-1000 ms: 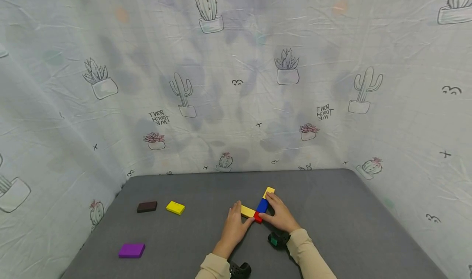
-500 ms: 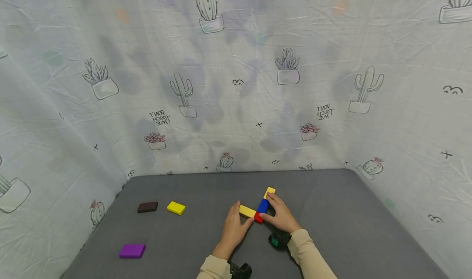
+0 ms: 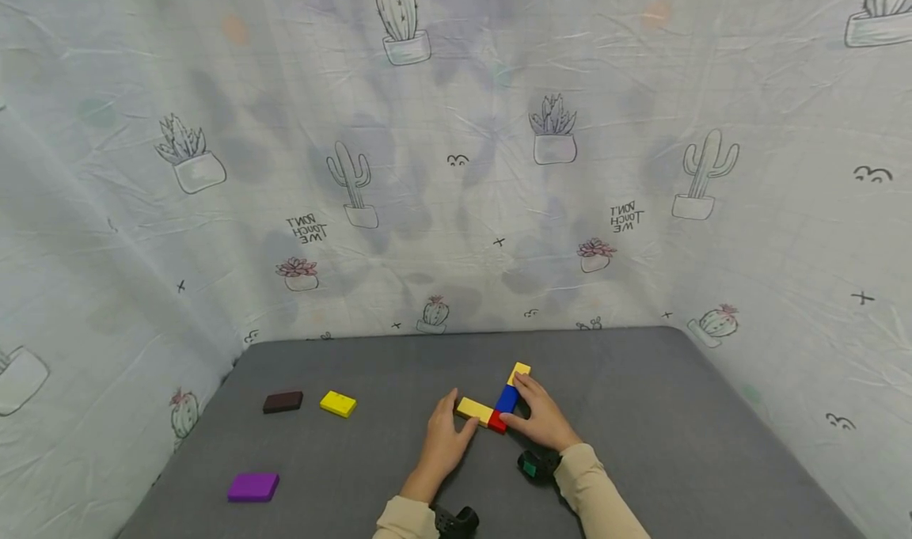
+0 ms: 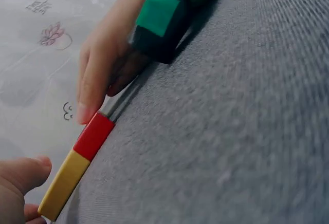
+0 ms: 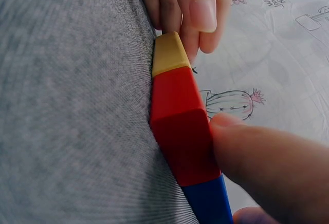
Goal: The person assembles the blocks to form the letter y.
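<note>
Block V (image 3: pixel 507 400), red corner (image 3: pixel 497 421) nearest the person.
Yellow leg (image 3: pixel 475 411) points left; blue-and-yellow leg (image 3: pixel 508 395) points away, slightly right. Right hand (image 3: pixel 543 417) grips it; left hand (image 3: pixel 439 444) lies loose alongside.

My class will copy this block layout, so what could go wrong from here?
The right hand has its thumb against the red corner block, so a push might open its joints with the adjoining yellow block and the blue block.

The left hand is close beside the adjoining yellow block, so moving that hand could knock the block out of line.
</note>
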Motion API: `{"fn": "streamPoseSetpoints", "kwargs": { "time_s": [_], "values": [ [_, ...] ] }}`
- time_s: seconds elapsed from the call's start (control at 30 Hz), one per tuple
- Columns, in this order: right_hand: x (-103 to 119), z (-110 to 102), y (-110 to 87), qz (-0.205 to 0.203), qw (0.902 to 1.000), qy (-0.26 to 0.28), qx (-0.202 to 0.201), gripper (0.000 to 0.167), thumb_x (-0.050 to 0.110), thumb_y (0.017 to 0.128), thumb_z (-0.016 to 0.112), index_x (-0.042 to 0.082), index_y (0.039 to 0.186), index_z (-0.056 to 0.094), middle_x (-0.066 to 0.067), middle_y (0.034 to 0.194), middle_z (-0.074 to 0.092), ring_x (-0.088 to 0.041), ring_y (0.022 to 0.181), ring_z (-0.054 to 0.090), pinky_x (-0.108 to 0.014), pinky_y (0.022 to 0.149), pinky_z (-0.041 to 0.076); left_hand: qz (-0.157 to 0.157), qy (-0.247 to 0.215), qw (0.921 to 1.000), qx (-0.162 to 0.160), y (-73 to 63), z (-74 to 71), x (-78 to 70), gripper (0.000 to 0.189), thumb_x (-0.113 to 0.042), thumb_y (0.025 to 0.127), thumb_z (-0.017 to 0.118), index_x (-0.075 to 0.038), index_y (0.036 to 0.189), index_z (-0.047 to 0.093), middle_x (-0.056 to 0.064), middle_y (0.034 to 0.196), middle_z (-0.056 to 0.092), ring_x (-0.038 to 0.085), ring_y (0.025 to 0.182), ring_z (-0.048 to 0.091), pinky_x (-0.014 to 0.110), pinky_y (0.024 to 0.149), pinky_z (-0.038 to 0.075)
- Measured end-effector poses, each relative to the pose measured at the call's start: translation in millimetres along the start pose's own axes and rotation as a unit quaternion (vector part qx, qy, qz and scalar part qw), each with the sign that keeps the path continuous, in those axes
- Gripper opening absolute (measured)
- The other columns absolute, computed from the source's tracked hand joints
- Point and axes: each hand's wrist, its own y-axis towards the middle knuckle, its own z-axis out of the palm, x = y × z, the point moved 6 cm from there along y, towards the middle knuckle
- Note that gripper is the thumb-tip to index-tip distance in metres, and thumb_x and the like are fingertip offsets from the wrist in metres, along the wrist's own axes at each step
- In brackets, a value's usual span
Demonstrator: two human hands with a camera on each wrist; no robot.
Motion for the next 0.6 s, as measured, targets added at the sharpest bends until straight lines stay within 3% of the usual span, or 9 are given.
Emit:
{"fn": "streamPoseSetpoints", "kwargs": {
  "time_s": [0.13, 0.33, 0.6],
  "values": [
    [0, 0, 0.7, 0.002, 1.0000, -0.002, 0.003, 0.081, 0.044, 0.084, 0.068, -0.004, 0.142, 0.038, -0.021, 0.150, 0.034, -0.041, 0.137, 0.032, -0.058, 0.108, 0.032, 0.006, 0.004, 1.0000, 0.000, 0.5, -5.8, 2.3, 0.057, -0.024, 0.089, 0.067, 0.005, 0.134, 0.046, 0.022, 0.128, 0.054, 0.037, 0.119, 0.053, 0.052, 0.098, 0.044],
    [2, -1, 3.2, -0.004, 0.9999, 0.010, 0.001, 0.080, 0.042, 0.084, 0.068, -0.003, 0.143, 0.038, -0.022, 0.150, 0.033, -0.041, 0.137, 0.031, -0.058, 0.108, 0.031, 0.026, 0.015, 0.9993, -0.024, 2.3, -22.4, 7.8, 0.052, -0.022, 0.088, 0.068, 0.004, 0.130, 0.051, 0.019, 0.124, 0.058, 0.036, 0.117, 0.055, 0.051, 0.096, 0.046],
    [-3, 3, -1.8, -0.005, 1.0000, 0.006, 0.005, 0.081, 0.044, 0.084, 0.068, -0.001, 0.144, 0.037, -0.020, 0.151, 0.032, -0.040, 0.138, 0.031, -0.058, 0.108, 0.031, -0.005, 0.023, 0.9986, -0.048, -2.5, -53.8, 28.4, 0.052, -0.021, 0.088, 0.068, 0.002, 0.131, 0.051, 0.018, 0.124, 0.059, 0.037, 0.117, 0.055, 0.052, 0.095, 0.046]
  ]
}}
